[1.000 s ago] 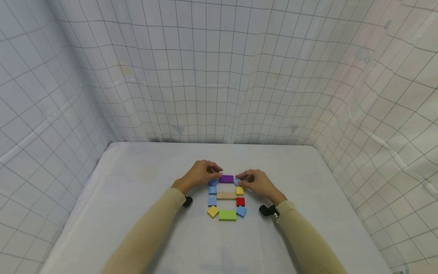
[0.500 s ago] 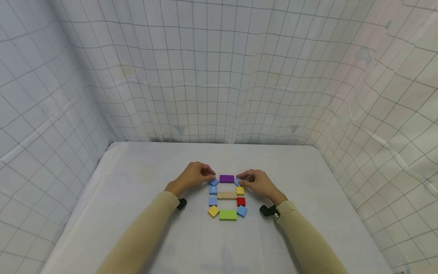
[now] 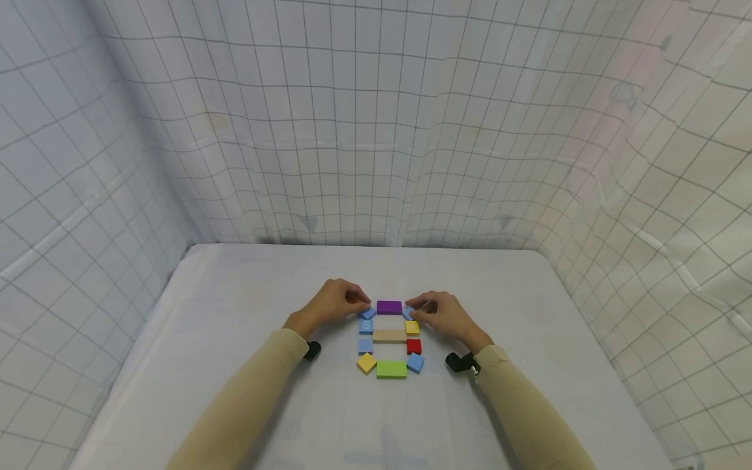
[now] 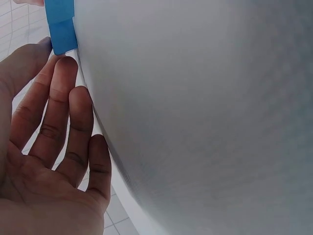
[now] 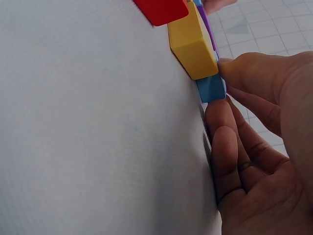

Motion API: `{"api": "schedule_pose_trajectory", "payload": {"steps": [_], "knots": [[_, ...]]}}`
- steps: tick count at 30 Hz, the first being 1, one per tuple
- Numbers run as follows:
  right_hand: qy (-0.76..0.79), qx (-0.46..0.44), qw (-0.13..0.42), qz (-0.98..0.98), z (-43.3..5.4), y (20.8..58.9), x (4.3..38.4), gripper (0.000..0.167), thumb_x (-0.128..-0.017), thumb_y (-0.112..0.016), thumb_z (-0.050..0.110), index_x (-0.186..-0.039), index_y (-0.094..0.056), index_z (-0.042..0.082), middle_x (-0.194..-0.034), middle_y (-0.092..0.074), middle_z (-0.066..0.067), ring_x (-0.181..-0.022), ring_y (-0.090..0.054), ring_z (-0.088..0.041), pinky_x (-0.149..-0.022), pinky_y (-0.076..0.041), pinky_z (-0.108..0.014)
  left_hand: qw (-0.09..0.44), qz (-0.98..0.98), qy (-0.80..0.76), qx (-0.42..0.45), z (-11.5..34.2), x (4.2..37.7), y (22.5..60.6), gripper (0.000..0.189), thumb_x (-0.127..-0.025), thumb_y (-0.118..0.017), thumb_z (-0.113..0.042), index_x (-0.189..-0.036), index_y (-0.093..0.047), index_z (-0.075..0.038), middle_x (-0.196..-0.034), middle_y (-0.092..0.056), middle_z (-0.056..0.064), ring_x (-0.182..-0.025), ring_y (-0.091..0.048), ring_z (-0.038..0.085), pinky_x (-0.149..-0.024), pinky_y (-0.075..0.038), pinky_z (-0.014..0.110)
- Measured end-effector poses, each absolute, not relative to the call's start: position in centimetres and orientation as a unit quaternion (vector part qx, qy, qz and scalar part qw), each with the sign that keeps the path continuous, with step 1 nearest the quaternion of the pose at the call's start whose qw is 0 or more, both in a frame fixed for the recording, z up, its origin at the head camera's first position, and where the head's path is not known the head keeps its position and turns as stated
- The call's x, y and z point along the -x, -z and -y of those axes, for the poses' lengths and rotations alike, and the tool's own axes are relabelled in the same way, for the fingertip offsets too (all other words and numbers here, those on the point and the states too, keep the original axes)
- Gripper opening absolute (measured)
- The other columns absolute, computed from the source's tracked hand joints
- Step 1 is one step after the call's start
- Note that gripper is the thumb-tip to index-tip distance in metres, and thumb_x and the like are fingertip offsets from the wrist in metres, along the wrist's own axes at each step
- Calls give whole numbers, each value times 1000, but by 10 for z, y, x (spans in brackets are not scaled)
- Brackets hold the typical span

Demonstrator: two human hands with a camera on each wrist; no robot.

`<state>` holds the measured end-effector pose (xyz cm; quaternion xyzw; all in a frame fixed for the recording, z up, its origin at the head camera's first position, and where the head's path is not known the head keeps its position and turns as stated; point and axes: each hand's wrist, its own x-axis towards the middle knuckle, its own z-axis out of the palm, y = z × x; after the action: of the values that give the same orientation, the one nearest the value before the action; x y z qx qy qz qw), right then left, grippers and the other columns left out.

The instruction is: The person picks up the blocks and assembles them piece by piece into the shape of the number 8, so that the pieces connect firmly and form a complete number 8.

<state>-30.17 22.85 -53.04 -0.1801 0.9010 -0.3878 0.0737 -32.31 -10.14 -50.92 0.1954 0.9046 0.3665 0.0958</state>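
My left hand (image 3: 332,301) pinches a tilted blue block (image 3: 368,314) at the upper left corner of a ring of coloured blocks. The left wrist view shows the thumb and fingertips at the end of that blue block (image 4: 63,38). At the upper right corner, my right hand (image 3: 442,314) pinches another blue block (image 3: 407,314), partly hidden by the thumb. From the right wrist, this blue block (image 5: 212,89) sits behind a yellow block (image 5: 193,44), between thumb and fingers. A purple block (image 3: 389,307) lies between the two hands.
Below them, a blue block marked 5 (image 3: 366,326), a plain blue block (image 3: 365,346), a wooden strip (image 3: 389,336) and a red block (image 3: 414,346) form the sides and middle. A green block (image 3: 391,370) lies nearest, between a yellow block (image 3: 367,363) and a blue one (image 3: 415,363).
My left hand has moved left, away from the purple block, to the blue block at the upper left corner. My right hand stays at its blue block.
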Motion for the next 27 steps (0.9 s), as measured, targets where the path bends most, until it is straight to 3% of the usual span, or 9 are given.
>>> {"api": "schedule_pose_trajectory", "payload": {"steps": [15, 27], "knots": [[389, 182, 70, -900, -228, 528, 300, 26, -108, -85, 25, -134, -87, 20, -127, -85, -2, -100, -71, -13, -94, -60, -35, 99, -903, -367, -199, 100, 322, 509, 14, -107, -88, -26, -113, -90, -14, -107, -87, 0, -91, -66, 11, -85, -55, 28], [387, 179, 75, -901, -228, 531, 302, 27, -108, -85, 24, -135, -87, 19, -133, -85, -1, -100, -70, -11, -92, -60, -30, 96, -903, -367, -202, 100, 321, 507, 15, -107, -87, -27, -113, -90, -14, -107, -87, -1, -89, -65, 10, -84, -55, 28]]}}
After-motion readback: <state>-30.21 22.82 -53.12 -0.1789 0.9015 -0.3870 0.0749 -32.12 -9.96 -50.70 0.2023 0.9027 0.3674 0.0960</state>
